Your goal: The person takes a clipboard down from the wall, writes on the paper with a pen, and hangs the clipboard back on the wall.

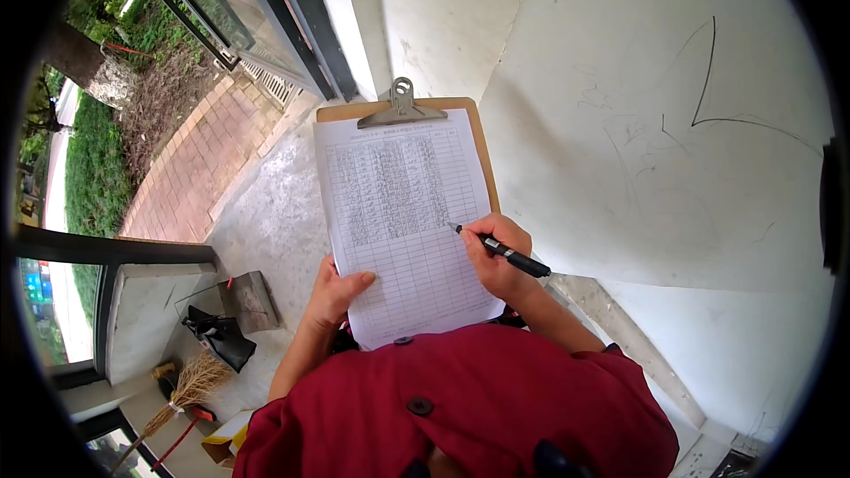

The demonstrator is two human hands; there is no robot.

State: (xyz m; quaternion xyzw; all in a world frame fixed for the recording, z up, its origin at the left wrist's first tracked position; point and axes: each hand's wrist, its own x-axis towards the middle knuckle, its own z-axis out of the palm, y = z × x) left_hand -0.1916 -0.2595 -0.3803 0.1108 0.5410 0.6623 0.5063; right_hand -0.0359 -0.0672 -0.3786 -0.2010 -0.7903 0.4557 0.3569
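A brown clipboard (485, 159) with a metal clip (402, 108) on top bears a printed form (416, 279). Dense handwriting fills the upper rows of its table; the lower rows are blank. My left hand (336, 288) grips the lower left edge, thumb on the paper and fingers hidden beneath. In my right hand (498, 252) is a black pen (509, 257), held between thumb and fingers, its tip at the right side of the sheet by the last written rows. That hand lies over the right edge of the board.
A pale wall (637, 168) with dark scribbles rises on the right. To the left, an open glass door (235, 13) leads to a brick path (186, 159). A straw broom (190, 385), a dustpan (250, 301) and a black bag (221, 336) are at lower left.
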